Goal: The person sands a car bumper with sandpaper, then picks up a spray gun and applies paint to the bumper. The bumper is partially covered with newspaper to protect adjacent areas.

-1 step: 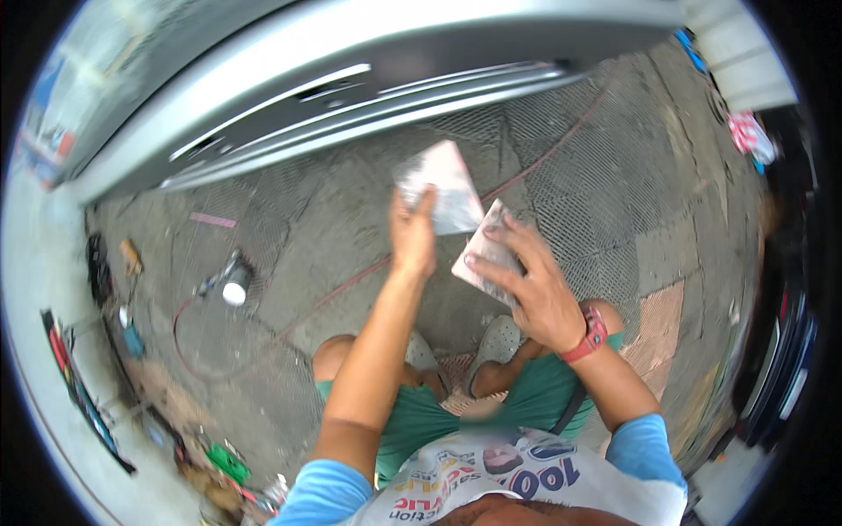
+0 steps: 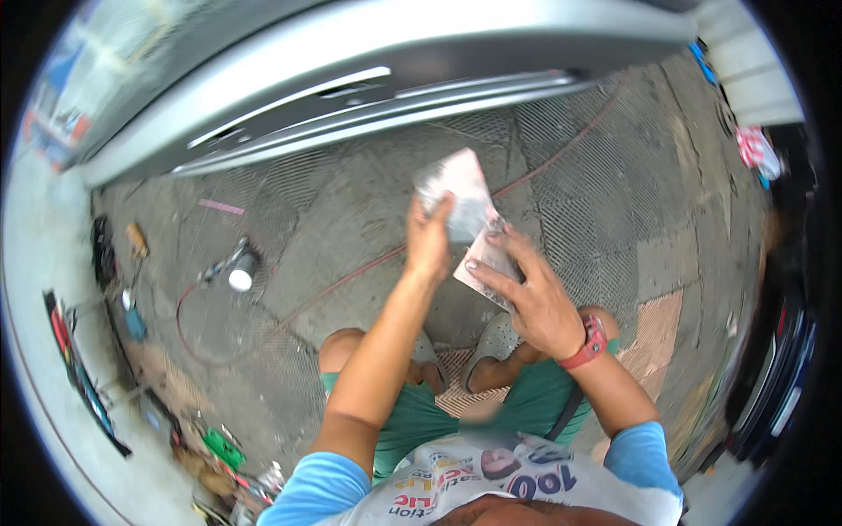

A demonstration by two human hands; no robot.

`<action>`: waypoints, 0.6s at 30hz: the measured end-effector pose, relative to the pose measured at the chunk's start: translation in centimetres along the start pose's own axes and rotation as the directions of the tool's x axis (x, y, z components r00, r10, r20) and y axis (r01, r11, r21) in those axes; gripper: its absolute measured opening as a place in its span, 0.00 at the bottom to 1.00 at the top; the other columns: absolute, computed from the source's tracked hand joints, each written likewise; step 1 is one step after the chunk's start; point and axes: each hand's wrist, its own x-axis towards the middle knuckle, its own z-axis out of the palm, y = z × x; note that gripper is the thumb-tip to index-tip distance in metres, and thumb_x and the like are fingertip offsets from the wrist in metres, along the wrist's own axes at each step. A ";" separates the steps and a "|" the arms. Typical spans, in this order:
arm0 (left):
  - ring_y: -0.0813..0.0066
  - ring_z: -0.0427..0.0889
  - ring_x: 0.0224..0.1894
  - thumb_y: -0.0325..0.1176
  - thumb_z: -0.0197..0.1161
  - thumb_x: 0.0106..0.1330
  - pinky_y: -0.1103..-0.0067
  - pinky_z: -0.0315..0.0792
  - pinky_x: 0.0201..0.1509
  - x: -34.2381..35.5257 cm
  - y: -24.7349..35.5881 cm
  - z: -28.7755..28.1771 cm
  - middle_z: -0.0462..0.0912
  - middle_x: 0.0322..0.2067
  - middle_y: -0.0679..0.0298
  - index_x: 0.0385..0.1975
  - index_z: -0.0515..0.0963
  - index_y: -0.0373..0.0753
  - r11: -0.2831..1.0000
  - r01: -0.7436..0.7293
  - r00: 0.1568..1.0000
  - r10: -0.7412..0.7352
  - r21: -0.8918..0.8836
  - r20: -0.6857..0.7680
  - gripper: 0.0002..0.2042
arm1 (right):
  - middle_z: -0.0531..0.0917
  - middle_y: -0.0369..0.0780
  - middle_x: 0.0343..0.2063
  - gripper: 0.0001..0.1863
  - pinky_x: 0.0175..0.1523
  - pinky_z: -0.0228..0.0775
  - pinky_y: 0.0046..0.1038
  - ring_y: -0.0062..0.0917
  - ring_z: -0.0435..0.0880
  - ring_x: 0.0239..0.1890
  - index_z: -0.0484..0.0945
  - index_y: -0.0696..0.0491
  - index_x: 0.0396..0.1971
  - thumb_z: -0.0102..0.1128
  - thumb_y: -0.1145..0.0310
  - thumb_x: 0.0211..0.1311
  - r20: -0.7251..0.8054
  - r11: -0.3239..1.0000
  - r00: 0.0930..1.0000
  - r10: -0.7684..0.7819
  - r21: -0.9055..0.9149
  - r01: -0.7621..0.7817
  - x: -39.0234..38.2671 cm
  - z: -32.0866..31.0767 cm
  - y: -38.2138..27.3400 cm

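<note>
My left hand (image 2: 428,237) grips a flat, smudged pink-and-grey piece (image 2: 460,175), with the thumb lying across it. My right hand (image 2: 539,302) holds a smaller pale pink rectangular piece (image 2: 482,289) from above, fingers spread over its face. The upper corner of the smaller piece meets the lower right of the larger one. Both are held above the concrete floor, between my knees and a long silver-and-grey panel (image 2: 386,44), which looks like vehicle bodywork. What the pieces are made of, I cannot tell.
A spray gun (image 2: 246,267) with a white-ended cup lies on the floor at left, attached to a thin red hose (image 2: 351,280). Tools and clutter, including a green object (image 2: 224,447), line the left edge. A red-and-white cloth (image 2: 759,153) and dark objects sit along the right side.
The larger piece in my left hand has shifted right and down in the view, and its edge now meets the smaller piece. The surroundings have shifted slightly as my head moved.
</note>
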 end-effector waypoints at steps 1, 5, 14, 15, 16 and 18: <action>0.72 0.80 0.56 0.32 0.66 0.74 0.72 0.72 0.64 -2.2 0.9 1.0 0.84 0.54 0.63 0.62 0.75 0.38 0.995 0.074 0.997 -0.074 -0.064 0.012 0.19 | 0.72 0.47 0.67 0.37 0.66 0.74 0.56 0.54 0.76 0.66 0.73 0.39 0.69 0.58 0.82 0.57 0.012 0.998 0.999 0.050 0.027 -0.050 -0.5 -0.5 -0.7; 0.74 0.82 0.56 0.31 0.67 0.73 0.73 0.73 0.64 -11.0 3.7 2.0 0.85 0.53 0.64 0.61 0.76 0.38 0.970 0.167 0.985 -0.173 -0.178 -0.014 0.19 | 0.70 0.52 0.66 0.40 0.59 0.80 0.51 0.57 0.81 0.58 0.61 0.48 0.74 0.55 0.81 0.60 0.298 0.956 0.912 0.282 -0.171 -0.240 -3.7 -4.6 -2.1; 0.71 0.83 0.55 0.29 0.63 0.74 0.72 0.75 0.63 -29.8 19.3 13.2 0.85 0.54 0.62 0.61 0.75 0.36 0.972 0.121 0.953 -0.171 -0.202 -0.250 0.18 | 0.80 0.46 0.60 0.30 0.67 0.72 0.38 0.34 0.77 0.66 0.66 0.59 0.70 0.58 0.80 0.68 0.422 0.338 0.749 0.511 0.702 -0.627 -4.5 -24.0 -18.9; 0.71 0.82 0.55 0.30 0.65 0.73 0.72 0.74 0.64 -30.9 20.4 12.9 0.84 0.54 0.63 0.61 0.75 0.37 0.994 0.030 0.974 -0.053 -0.107 -0.219 0.19 | 0.80 0.45 0.59 0.29 0.67 0.72 0.37 0.33 0.78 0.64 0.67 0.59 0.69 0.59 0.80 0.68 0.431 0.113 0.706 0.561 0.806 -0.582 -5.1 -25.8 -20.5; 0.71 0.82 0.55 0.31 0.65 0.73 0.72 0.73 0.64 -32.5 22.7 13.9 0.84 0.54 0.62 0.62 0.74 0.36 0.999 0.016 0.973 -0.026 -0.043 -0.231 0.19 | 0.81 0.44 0.59 0.28 0.66 0.73 0.35 0.31 0.79 0.63 0.68 0.59 0.68 0.60 0.79 0.68 0.450 -0.113 0.660 0.601 0.866 -0.487 -5.5 -27.1 -21.8; 0.70 0.82 0.56 0.32 0.65 0.74 0.72 0.72 0.65 -35.4 26.8 15.4 0.84 0.54 0.62 0.63 0.73 0.35 0.994 -0.030 0.973 0.052 0.104 -0.226 0.21 | 0.83 0.41 0.56 0.25 0.64 0.75 0.31 0.26 0.83 0.58 0.72 0.60 0.64 0.65 0.76 0.69 0.483 -0.283 0.639 0.599 0.874 -0.396 -6.2 -30.8 -25.7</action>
